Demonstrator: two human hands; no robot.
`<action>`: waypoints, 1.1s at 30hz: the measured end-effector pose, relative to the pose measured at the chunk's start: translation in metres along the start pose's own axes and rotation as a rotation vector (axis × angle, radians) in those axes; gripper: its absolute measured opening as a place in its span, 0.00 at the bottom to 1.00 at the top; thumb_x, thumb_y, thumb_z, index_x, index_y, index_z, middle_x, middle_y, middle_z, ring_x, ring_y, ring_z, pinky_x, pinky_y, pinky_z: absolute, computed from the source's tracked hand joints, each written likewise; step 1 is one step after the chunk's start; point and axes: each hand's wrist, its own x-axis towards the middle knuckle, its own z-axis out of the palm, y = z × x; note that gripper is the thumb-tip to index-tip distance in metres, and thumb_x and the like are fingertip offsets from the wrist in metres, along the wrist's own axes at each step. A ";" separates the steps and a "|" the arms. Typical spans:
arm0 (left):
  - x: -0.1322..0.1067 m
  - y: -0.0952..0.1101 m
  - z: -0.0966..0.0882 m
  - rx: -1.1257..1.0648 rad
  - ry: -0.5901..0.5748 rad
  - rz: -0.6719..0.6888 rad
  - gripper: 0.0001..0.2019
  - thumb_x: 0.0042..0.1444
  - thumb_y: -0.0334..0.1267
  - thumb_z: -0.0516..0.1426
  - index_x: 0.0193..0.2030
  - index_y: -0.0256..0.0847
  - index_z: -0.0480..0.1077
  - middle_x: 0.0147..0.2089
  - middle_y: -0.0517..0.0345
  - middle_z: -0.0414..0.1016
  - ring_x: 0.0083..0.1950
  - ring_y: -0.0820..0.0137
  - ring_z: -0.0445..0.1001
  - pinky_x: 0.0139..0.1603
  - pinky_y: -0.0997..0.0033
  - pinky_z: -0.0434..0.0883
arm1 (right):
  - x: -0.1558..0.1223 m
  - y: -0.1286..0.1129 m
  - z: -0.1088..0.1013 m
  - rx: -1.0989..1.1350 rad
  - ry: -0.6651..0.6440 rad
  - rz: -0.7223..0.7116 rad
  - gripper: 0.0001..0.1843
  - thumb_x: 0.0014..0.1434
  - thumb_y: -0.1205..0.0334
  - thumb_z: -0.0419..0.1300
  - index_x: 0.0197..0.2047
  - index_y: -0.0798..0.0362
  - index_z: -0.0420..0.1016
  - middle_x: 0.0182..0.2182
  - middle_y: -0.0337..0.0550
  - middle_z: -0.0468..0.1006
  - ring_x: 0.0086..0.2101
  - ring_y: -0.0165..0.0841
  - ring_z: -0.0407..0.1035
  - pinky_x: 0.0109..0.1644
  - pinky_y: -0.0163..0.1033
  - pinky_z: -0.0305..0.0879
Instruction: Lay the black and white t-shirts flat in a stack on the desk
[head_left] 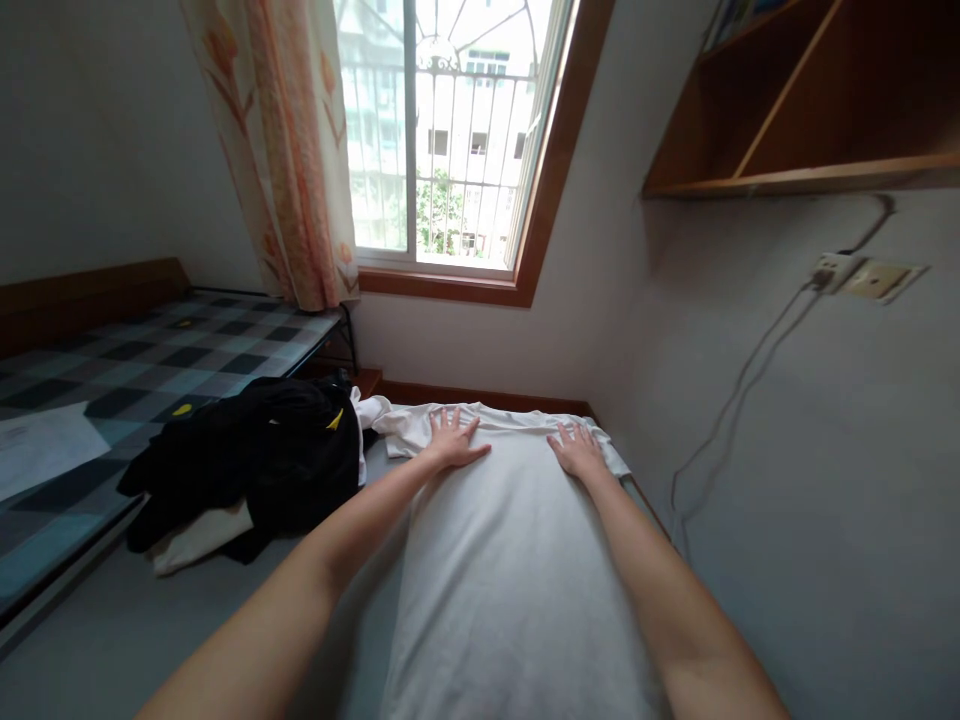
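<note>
A white T-shirt (pixel 517 560) lies spread out lengthwise in front of me, its far end with the sleeves by the wall below the window. My left hand (pixel 453 441) rests flat on the shirt's upper left part, fingers spread. On the upper right part my right hand (pixel 579 452) presses flat as well, fingers pointing away from me. Neither hand grips the fabric. Small wrinkles run across the cloth beyond both hands. Close to the left sleeve sits a heap of black clothes (pixel 300 450) with some white cloth among it.
A bed with a checked mattress (pixel 187 345) stands at the left, a sheet of paper (pixel 45 445) on it. A curtain (pixel 292 150) hangs beside the barred window (pixel 465 140). Along the right wall are a wooden shelf (pixel 795 180) and a socket (pixel 832 270) with a dangling cable (pixel 739 385).
</note>
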 end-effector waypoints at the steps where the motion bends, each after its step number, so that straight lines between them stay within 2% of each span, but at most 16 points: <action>1: 0.003 0.000 0.002 0.003 0.022 -0.001 0.44 0.52 0.72 0.43 0.72 0.52 0.49 0.75 0.44 0.40 0.72 0.36 0.33 0.64 0.31 0.34 | 0.004 0.000 0.001 0.003 0.014 0.000 0.38 0.66 0.40 0.35 0.72 0.50 0.46 0.70 0.49 0.47 0.68 0.47 0.37 0.69 0.54 0.36; 6: 0.010 -0.002 0.011 0.011 0.117 -0.009 0.43 0.54 0.71 0.42 0.72 0.52 0.49 0.74 0.44 0.45 0.73 0.39 0.37 0.66 0.34 0.33 | 0.012 -0.004 0.002 0.000 0.107 -0.049 0.35 0.67 0.44 0.37 0.70 0.53 0.53 0.68 0.54 0.54 0.66 0.48 0.45 0.67 0.53 0.41; 9: 0.010 -0.001 0.012 0.003 0.141 -0.011 0.42 0.55 0.70 0.42 0.72 0.53 0.48 0.74 0.46 0.46 0.73 0.40 0.38 0.67 0.36 0.33 | 0.005 -0.001 -0.004 0.018 0.322 -0.104 0.30 0.67 0.50 0.40 0.67 0.53 0.60 0.65 0.55 0.60 0.63 0.46 0.51 0.66 0.52 0.45; 10: 0.009 -0.001 0.011 0.000 0.146 -0.010 0.41 0.55 0.70 0.42 0.72 0.53 0.48 0.74 0.47 0.46 0.73 0.40 0.38 0.67 0.36 0.33 | 0.002 0.003 -0.008 0.035 0.408 -0.082 0.29 0.67 0.52 0.42 0.66 0.53 0.61 0.64 0.55 0.62 0.62 0.47 0.53 0.65 0.52 0.47; 12: 0.009 0.000 0.011 -0.003 0.153 -0.009 0.41 0.55 0.69 0.43 0.72 0.53 0.49 0.74 0.48 0.46 0.73 0.40 0.39 0.67 0.36 0.32 | -0.001 0.018 -0.016 0.072 0.515 0.054 0.28 0.65 0.53 0.46 0.64 0.53 0.63 0.61 0.58 0.64 0.60 0.50 0.57 0.61 0.55 0.52; 14: 0.008 0.000 0.011 -0.004 0.163 -0.009 0.41 0.55 0.69 0.43 0.71 0.52 0.49 0.74 0.48 0.46 0.73 0.40 0.39 0.67 0.37 0.32 | 0.000 0.039 -0.025 0.111 0.470 0.241 0.28 0.61 0.50 0.52 0.60 0.54 0.68 0.56 0.62 0.69 0.55 0.55 0.63 0.57 0.59 0.57; 16: 0.009 0.000 0.012 -0.001 0.170 -0.010 0.41 0.55 0.69 0.43 0.71 0.52 0.50 0.74 0.48 0.47 0.73 0.41 0.39 0.68 0.38 0.32 | 0.005 0.065 -0.032 0.199 0.271 0.358 0.24 0.57 0.49 0.56 0.52 0.54 0.75 0.49 0.62 0.75 0.48 0.55 0.69 0.51 0.60 0.62; 18: 0.009 0.000 0.012 0.003 0.169 -0.011 0.41 0.55 0.69 0.43 0.71 0.52 0.50 0.74 0.48 0.47 0.73 0.41 0.39 0.68 0.38 0.33 | 0.010 0.090 -0.038 0.354 0.074 0.322 0.18 0.55 0.53 0.58 0.43 0.56 0.79 0.42 0.60 0.79 0.42 0.50 0.73 0.45 0.51 0.68; 19: 0.009 0.000 0.012 0.005 0.167 -0.011 0.40 0.55 0.69 0.43 0.71 0.52 0.51 0.74 0.48 0.47 0.73 0.41 0.39 0.68 0.38 0.33 | 0.011 0.101 -0.040 0.385 0.045 0.307 0.16 0.55 0.55 0.58 0.40 0.56 0.80 0.39 0.58 0.80 0.40 0.48 0.74 0.42 0.47 0.69; 21: 0.009 -0.001 0.012 0.006 0.163 -0.009 0.41 0.56 0.69 0.43 0.71 0.52 0.51 0.74 0.47 0.46 0.73 0.41 0.39 0.68 0.38 0.34 | 0.011 0.117 -0.043 0.409 0.108 0.281 0.15 0.56 0.57 0.57 0.39 0.57 0.80 0.37 0.57 0.81 0.38 0.45 0.74 0.40 0.43 0.69; 25: 0.009 -0.001 0.012 -0.005 0.158 0.001 0.41 0.56 0.69 0.43 0.71 0.51 0.51 0.74 0.47 0.46 0.73 0.42 0.39 0.68 0.38 0.33 | 0.001 0.133 -0.042 0.308 0.428 0.289 0.21 0.62 0.53 0.50 0.45 0.59 0.78 0.44 0.61 0.78 0.44 0.47 0.73 0.45 0.45 0.68; 27: 0.008 -0.001 0.012 -0.010 0.158 0.005 0.40 0.56 0.68 0.43 0.71 0.51 0.51 0.74 0.47 0.46 0.73 0.43 0.38 0.68 0.39 0.33 | -0.004 0.132 -0.037 0.220 0.401 0.291 0.22 0.62 0.53 0.50 0.49 0.57 0.76 0.47 0.62 0.76 0.47 0.49 0.72 0.47 0.46 0.67; 30: 0.008 -0.001 0.013 -0.017 0.165 0.000 0.40 0.56 0.68 0.42 0.71 0.51 0.52 0.74 0.48 0.46 0.73 0.43 0.39 0.68 0.40 0.33 | -0.004 0.123 -0.027 0.186 0.230 0.270 0.26 0.61 0.50 0.52 0.55 0.58 0.73 0.50 0.63 0.75 0.50 0.50 0.70 0.49 0.47 0.67; 33: 0.008 -0.001 0.014 -0.015 0.163 0.003 0.41 0.56 0.69 0.42 0.71 0.51 0.52 0.74 0.48 0.46 0.73 0.43 0.39 0.68 0.40 0.32 | -0.002 0.109 -0.020 0.238 0.163 0.209 0.31 0.64 0.47 0.47 0.56 0.64 0.72 0.45 0.65 0.77 0.49 0.48 0.72 0.50 0.46 0.68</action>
